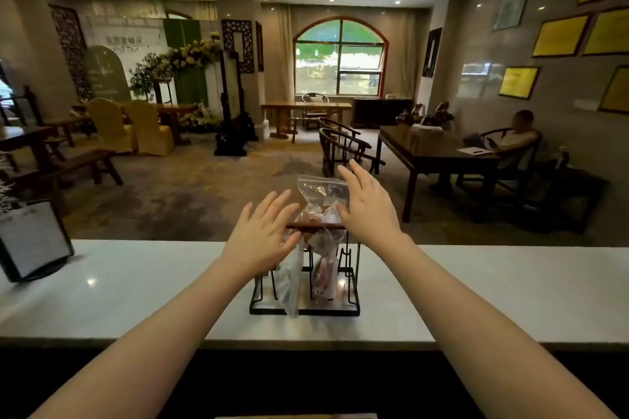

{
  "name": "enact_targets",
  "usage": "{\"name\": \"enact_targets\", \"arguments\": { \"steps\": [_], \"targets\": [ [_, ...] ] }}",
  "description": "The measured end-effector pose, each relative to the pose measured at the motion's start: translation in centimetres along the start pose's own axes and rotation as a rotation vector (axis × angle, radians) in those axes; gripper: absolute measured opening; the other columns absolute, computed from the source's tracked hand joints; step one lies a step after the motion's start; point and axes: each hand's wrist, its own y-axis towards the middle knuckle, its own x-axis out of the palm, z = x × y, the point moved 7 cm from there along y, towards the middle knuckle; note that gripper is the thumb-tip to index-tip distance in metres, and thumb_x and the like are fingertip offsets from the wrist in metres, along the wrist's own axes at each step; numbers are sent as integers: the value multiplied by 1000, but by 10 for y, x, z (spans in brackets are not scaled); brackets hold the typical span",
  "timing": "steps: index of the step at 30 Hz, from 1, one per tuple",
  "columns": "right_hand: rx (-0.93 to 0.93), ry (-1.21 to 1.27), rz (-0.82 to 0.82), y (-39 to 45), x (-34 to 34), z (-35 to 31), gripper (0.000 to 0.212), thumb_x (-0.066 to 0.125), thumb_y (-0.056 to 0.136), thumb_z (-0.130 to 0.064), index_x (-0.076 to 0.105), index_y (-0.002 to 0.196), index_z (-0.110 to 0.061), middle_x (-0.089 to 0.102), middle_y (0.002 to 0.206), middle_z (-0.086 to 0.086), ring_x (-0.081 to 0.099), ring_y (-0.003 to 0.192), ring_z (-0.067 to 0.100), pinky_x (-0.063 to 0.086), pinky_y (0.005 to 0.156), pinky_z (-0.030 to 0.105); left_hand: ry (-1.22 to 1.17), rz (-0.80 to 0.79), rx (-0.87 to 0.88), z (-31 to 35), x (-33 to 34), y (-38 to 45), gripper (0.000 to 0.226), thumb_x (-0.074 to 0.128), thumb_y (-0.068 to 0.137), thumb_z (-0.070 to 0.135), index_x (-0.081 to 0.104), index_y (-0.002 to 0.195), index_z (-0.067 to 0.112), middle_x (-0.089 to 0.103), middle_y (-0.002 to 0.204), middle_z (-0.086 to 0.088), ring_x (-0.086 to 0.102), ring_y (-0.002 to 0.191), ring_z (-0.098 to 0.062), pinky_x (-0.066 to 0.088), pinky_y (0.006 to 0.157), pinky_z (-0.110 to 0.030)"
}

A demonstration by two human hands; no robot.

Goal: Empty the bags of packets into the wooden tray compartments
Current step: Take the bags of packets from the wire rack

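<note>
A black wire stand (354, 282) with a thin wooden top edge (315, 225) stands on the white counter (136, 289). A clear plastic bag of packets (320, 190) sticks up above the wooden edge. Two more clear bags hang lower inside the stand, one on the left (289, 282) and one in the middle (325, 277). My left hand (262, 235) hovers flat at the stand's left, fingers spread, holding nothing. My right hand (366, 204) is spread against the upright bag's right side, fingers apart. The tray's compartments are hidden from this angle.
A framed sign holder (32, 241) stands at the counter's left end. Beyond the counter lies a lobby with dark wooden tables (435, 146) and chairs. A person (514, 139) sits at the far right. A wooden edge (296, 416) shows at the bottom of the view.
</note>
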Motion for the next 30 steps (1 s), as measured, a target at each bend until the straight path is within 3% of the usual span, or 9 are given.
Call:
{"name": "enact_targets", "arguments": {
  "steps": [2, 6, 10, 13, 17, 20, 22, 26, 30],
  "targets": [
    [-5, -34, -41, 7, 13, 3, 65, 50, 93, -33, 16, 149, -26, 14, 160, 0, 16, 146, 23, 20, 117, 42, -35, -100, 5, 0, 24, 0, 80, 1, 78, 66, 18, 147, 30, 2, 161, 6, -1, 148, -15, 7, 119, -48],
    [12, -31, -113, 21, 40, 10, 62, 48, 94, -32, 18, 149, -30, 17, 159, -1, 14, 146, 23, 15, 118, 48, -95, -162, -62, -3, 59, -8, 71, 19, 85, 70, 36, 131, 19, 4, 161, -3, -3, 148, -20, 6, 119, -50],
    [38, 10, -132, 33, 58, 15, 61, 51, 93, -39, 24, 147, -29, 36, 150, 0, 29, 139, 23, 25, 114, 48, 23, -145, -27, 0, 65, -9, 85, 12, 76, 78, 48, 121, 16, 7, 160, -11, -4, 148, -26, 5, 117, -55],
    [34, 23, -161, 34, 71, 9, 60, 51, 92, -41, 28, 146, -26, 50, 134, 6, 45, 123, 27, 43, 97, 43, 71, -140, -20, 2, 64, -8, 64, 31, 85, 66, 63, 104, 13, 5, 160, -14, -4, 147, -29, 7, 117, -57],
    [118, 33, -174, 32, 81, 11, 50, 54, 91, -41, 41, 136, -22, 52, 121, 9, 47, 113, 29, 48, 87, 45, 79, -106, -28, 3, 70, -10, 35, 44, 89, 35, 71, 92, 15, 5, 160, -15, -3, 147, -31, 10, 118, -54],
    [154, 66, -197, 33, 84, 13, 26, 50, 94, -35, 58, 111, -18, 52, 106, 8, 49, 103, 29, 49, 79, 43, -53, -47, -58, -1, 67, -7, 33, 43, 94, 30, 73, 88, 17, 12, 160, -11, 4, 148, -27, 9, 120, -48],
    [178, 105, -182, 35, 82, 14, 22, 48, 95, -32, 62, 100, -16, 51, 98, 6, 52, 94, 28, 51, 74, 42, -102, -27, -71, -4, 65, -4, 35, 41, 96, 31, 72, 91, 17, 20, 158, -10, 10, 147, -26, 9, 120, -47],
    [162, 193, -66, 42, 61, 7, 20, 49, 95, -26, 68, 92, -19, 51, 94, 2, 52, 83, 22, 45, 65, 34, -163, -7, -111, -11, 60, 4, 33, 38, 98, 30, 68, 99, 18, 37, 151, -7, 25, 143, -23, 13, 118, -49],
    [72, 210, 50, 45, 37, -5, 18, 54, 92, -22, 71, 89, -19, 53, 95, -1, 51, 86, 19, 41, 67, 31, -221, -8, -164, -15, 50, 13, 35, 32, 100, 25, 66, 98, 13, 51, 140, -5, 46, 129, -21, 19, 115, -48]
  ]
}}
